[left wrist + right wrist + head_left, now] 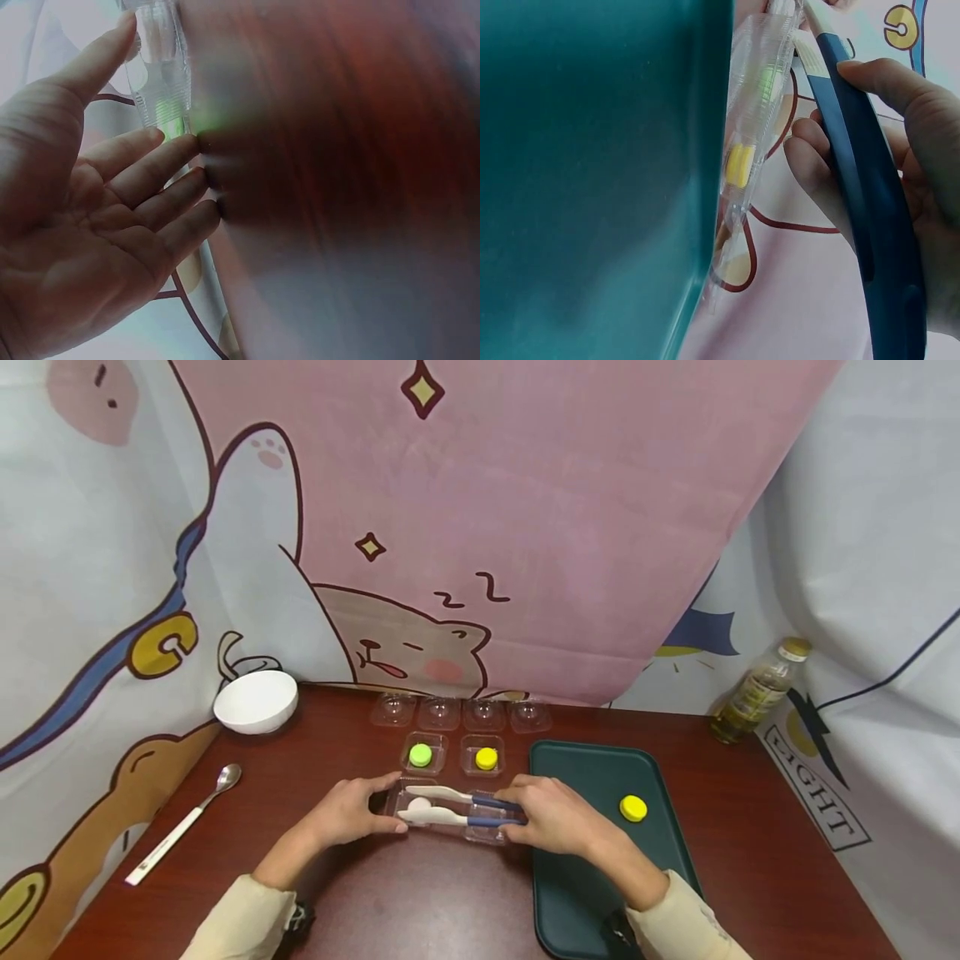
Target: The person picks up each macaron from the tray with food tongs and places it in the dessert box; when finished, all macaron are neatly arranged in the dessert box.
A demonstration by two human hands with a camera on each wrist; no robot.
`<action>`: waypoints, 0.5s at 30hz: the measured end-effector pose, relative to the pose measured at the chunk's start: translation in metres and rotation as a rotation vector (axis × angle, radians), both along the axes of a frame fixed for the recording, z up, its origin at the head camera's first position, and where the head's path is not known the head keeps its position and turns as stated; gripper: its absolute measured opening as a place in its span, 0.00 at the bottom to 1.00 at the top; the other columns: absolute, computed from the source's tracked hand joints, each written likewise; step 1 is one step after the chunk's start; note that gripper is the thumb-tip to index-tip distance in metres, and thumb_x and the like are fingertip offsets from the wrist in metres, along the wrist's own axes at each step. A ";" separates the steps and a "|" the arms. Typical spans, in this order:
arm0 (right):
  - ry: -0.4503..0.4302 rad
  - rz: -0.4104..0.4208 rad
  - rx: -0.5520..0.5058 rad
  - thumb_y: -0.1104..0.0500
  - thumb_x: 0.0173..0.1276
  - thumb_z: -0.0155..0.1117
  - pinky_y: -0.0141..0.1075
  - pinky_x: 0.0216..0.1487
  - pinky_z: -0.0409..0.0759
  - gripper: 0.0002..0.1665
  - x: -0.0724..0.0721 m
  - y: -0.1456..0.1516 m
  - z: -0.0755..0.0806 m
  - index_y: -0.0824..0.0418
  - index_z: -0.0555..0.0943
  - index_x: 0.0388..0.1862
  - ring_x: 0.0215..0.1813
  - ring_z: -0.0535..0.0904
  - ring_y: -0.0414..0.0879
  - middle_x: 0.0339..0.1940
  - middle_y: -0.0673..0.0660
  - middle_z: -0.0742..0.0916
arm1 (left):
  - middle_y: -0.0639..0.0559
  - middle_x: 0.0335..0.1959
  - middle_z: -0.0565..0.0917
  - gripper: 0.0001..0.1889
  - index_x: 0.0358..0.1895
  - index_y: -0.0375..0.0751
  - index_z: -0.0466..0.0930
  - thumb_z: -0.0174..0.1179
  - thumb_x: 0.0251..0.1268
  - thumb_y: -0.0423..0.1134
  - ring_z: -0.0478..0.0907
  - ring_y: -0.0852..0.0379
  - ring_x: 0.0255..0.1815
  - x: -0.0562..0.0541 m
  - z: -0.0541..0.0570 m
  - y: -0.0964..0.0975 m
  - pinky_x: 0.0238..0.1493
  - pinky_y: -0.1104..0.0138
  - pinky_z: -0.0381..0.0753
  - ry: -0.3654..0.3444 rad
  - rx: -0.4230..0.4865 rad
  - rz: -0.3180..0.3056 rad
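My right hand (555, 814) grips tongs with blue handles (855, 165) and cream tips (441, 816). The tips point left and lie on either side of a white round piece (418, 804), macaron-like, in a clear plastic box (166, 82). With thumb and index finger on opposite sides, my left hand (345, 814) holds that box at its left end; its other fingers extend loosely in the left wrist view. Beneath the tong handles sits another clear box (483, 836). Behind are a green macaron (420, 755) and a yellow macaron (486, 758), each in a clear box.
A dark green tray (585, 893) with a yellow macaron (633, 808) lies at right. Clear lids or boxes (438, 713) line the back. A white bowl (257, 702) and a spoon (183, 825) are at left, an oil bottle (759, 693) at far right.
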State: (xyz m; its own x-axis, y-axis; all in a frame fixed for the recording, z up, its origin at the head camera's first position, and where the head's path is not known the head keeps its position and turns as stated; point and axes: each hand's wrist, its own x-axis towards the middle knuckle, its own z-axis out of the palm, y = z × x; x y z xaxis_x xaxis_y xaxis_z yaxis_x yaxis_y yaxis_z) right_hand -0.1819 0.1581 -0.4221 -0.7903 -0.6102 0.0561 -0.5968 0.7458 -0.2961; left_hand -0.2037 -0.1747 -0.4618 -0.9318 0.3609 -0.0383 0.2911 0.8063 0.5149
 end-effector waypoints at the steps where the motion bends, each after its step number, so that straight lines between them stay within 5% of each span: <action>1: 0.000 0.001 -0.005 0.50 0.63 0.74 0.26 0.28 0.70 0.22 0.000 0.002 0.000 0.53 0.87 0.56 0.30 0.71 0.35 0.41 0.48 0.86 | 0.39 0.60 0.85 0.46 0.71 0.41 0.74 0.79 0.47 0.57 0.83 0.44 0.58 0.000 0.000 0.000 0.59 0.49 0.82 0.000 0.000 -0.005; 15: 0.050 -0.092 -0.119 0.52 0.64 0.74 0.26 0.28 0.71 0.21 0.008 0.051 0.015 0.56 0.87 0.54 0.30 0.72 0.32 0.38 0.48 0.87 | 0.39 0.57 0.86 0.45 0.70 0.40 0.74 0.79 0.47 0.56 0.83 0.48 0.53 -0.002 -0.002 0.002 0.57 0.51 0.82 0.021 0.008 -0.008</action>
State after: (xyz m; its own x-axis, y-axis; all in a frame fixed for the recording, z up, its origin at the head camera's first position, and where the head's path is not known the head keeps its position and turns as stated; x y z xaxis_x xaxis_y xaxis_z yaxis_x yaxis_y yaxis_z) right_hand -0.1744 0.2095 -0.4073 -0.8370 -0.5219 0.1645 -0.5438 0.7596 -0.3568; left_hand -0.2055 -0.1727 -0.4641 -0.9296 0.3682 -0.0154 0.3083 0.7999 0.5148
